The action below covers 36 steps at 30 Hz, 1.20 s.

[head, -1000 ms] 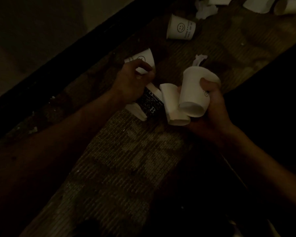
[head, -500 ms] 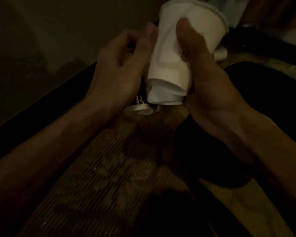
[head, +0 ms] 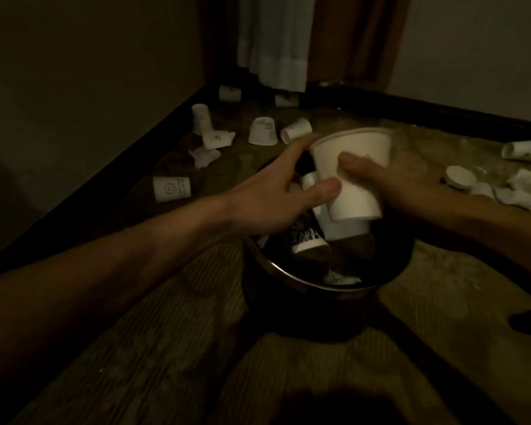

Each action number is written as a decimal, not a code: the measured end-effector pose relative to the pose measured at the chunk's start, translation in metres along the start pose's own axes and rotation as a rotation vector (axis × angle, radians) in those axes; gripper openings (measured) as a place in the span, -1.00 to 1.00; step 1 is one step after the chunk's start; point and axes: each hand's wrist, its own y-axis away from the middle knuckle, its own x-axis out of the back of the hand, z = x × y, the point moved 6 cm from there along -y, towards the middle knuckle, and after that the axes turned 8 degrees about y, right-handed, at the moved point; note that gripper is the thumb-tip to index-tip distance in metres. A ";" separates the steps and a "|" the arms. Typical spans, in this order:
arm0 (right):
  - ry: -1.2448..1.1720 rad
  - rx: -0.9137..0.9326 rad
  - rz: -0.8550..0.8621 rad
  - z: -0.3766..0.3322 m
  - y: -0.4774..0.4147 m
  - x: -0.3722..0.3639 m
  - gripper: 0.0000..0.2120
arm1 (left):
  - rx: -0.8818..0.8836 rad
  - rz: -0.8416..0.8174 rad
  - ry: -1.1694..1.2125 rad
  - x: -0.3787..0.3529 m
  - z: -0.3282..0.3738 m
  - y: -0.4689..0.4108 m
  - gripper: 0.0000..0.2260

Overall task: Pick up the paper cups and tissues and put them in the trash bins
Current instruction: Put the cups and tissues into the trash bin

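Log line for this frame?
left hand: touches white paper cup | right hand: grips cup | cup: above dark round trash bin | floor: loose white cups

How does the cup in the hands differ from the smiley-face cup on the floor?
The held cup is over the trash bin, mouth up, tilted; the smiley cup lies sideways on the floor. The held cup's side looks plain; the smiley cup shows a printed face. Both are white paper.
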 end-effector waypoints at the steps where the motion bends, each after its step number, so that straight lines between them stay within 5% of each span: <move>1: 0.054 0.003 -0.044 0.011 -0.001 -0.001 -0.68 | 0.038 -0.042 -0.006 -0.007 -0.009 -0.004 -0.45; 5: 0.247 -0.123 -0.144 0.028 0.002 0.000 -0.37 | 0.157 -0.126 -0.138 -0.013 -0.026 -0.010 -0.56; 10: 0.558 -0.200 -0.280 0.021 0.002 -0.008 -0.51 | 0.224 -0.278 -0.489 -0.013 -0.023 -0.006 -0.64; 15: 0.928 -0.227 -0.206 0.012 0.012 0.001 -0.01 | 0.158 -0.192 -0.642 0.009 -0.016 0.002 -0.66; 20: 1.101 -0.002 0.085 -0.021 0.021 -0.026 -0.23 | -0.015 0.037 -0.515 0.051 0.008 0.030 -0.87; 23: 0.974 0.292 0.260 -0.055 0.029 -0.062 -0.55 | -0.030 0.150 -0.540 0.088 0.005 0.061 -0.86; 26: 0.790 0.488 0.233 -0.083 0.031 -0.120 -0.76 | 0.036 0.303 -0.547 0.132 -0.019 0.099 -0.75; 30: 0.596 0.446 0.032 -0.075 -0.001 -0.212 -0.84 | 0.205 0.455 -0.523 0.177 -0.086 0.147 -0.82; 33: 0.579 0.248 -0.134 -0.034 -0.046 -0.271 -0.74 | 0.310 0.493 -0.539 0.200 -0.147 0.166 -0.94; 36: 0.557 0.058 -0.255 0.011 -0.091 -0.316 -0.63 | 0.423 0.509 -0.555 0.219 -0.204 0.173 -0.67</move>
